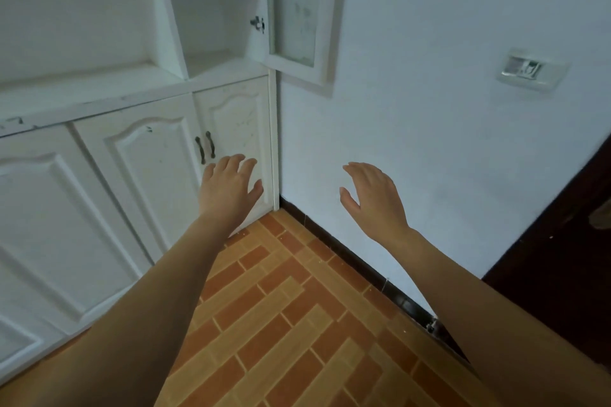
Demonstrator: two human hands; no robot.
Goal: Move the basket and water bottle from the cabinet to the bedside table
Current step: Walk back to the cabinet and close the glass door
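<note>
A white cabinet (139, 89) fills the left side, with shut lower doors and bare upper shelves (215, 30). Its glass door (299, 10) at the upper right stands open. No basket or water bottle shows in this view. My left hand (228, 187) is stretched out in front of the lower right cabinet door, fingers spread, holding nothing. My right hand (372, 196) hovers in front of the white wall, fingers apart and empty. Both forearms reach in from the bottom of the frame.
Two dark handles (205, 147) sit on the lower cabinet doors just left of my left hand. A white wall (429, 125) with a socket plate (529, 71) is on the right. A dark wooden door (562, 258) stands at the far right. The floor (297, 324) is orange tile.
</note>
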